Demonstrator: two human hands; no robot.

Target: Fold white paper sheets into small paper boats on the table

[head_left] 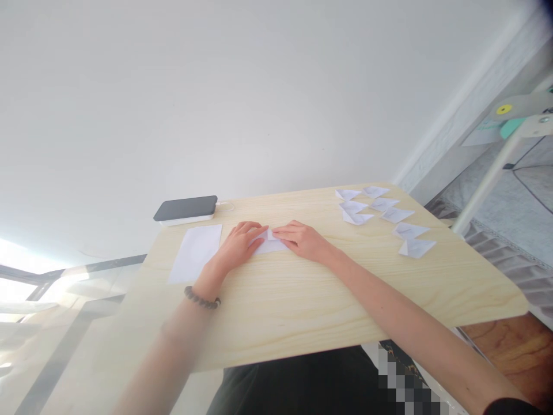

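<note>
A partly folded sheet of white paper (pixel 271 245) lies on the wooden table between my two hands. My left hand (pixel 240 245) grips its left side, fingers on the upper fold and thumb lower down. At the right side, my right hand (pixel 305 239) pinches the paper near its top edge, with the fingers pressed together. Both hands cover parts of the sheet, so the whole fold does not show. A stack or sheet of plain white paper (pixel 196 253) rests just left of my left hand, which wears a dark beaded bracelet (pixel 202 298).
Several folded white paper shapes (pixel 397 215) stand in uneven rows at the table's (pixel 311 305) back right. A dark-topped box-like device (pixel 186 208) with a white cable sits at the back left corner. Behind rises a pale wall (pixel 259 104); a white metal frame (pixel 492 178) stands off to the right.
</note>
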